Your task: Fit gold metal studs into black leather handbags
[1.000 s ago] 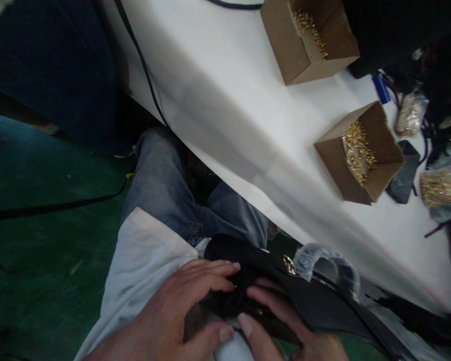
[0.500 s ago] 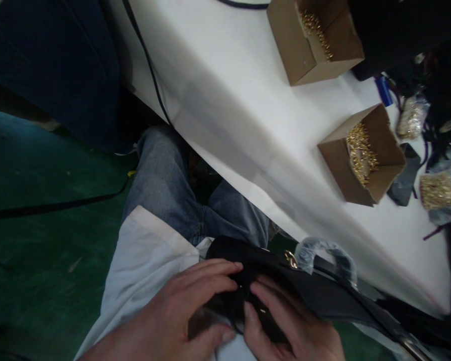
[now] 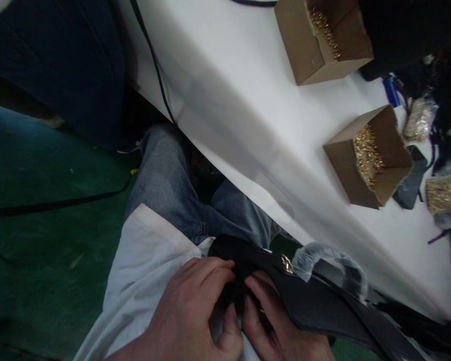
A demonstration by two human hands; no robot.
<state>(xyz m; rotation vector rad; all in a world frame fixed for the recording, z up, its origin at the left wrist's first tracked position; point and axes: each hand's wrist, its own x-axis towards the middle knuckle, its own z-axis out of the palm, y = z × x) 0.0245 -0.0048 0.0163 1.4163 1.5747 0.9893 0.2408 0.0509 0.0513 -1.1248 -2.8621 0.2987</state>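
Observation:
A black bag-like piece (image 3: 308, 301) with a gold metal fitting (image 3: 286, 264) and a plastic-wrapped ring handle (image 3: 334, 255) lies over the lap at the bottom of the view. My left hand (image 3: 199, 301) grips its dark edge from the left, thumb and fingers drawn together. Beside it, my right hand (image 3: 270, 316) pinches the same black material, partly covered by a flap. The two hands are close but apart. Whatever small part lies between the fingertips is too dark to make out.
On the white-covered table (image 3: 248, 90) stand two cardboard boxes (image 3: 304, 50) (image 3: 346, 165) of small gold pieces. Plastic bags of gold pieces (image 3: 445, 193) lie at the right. A black strap (image 3: 154, 60) hangs over the table edge. Another person's dark-clothed leg (image 3: 71, 65) is at upper left.
My left thumb has moved up toward my fingers, and my right fingers have shifted slightly left under the flap. The black flap has swung lower over my right hand. The view has shifted slightly.

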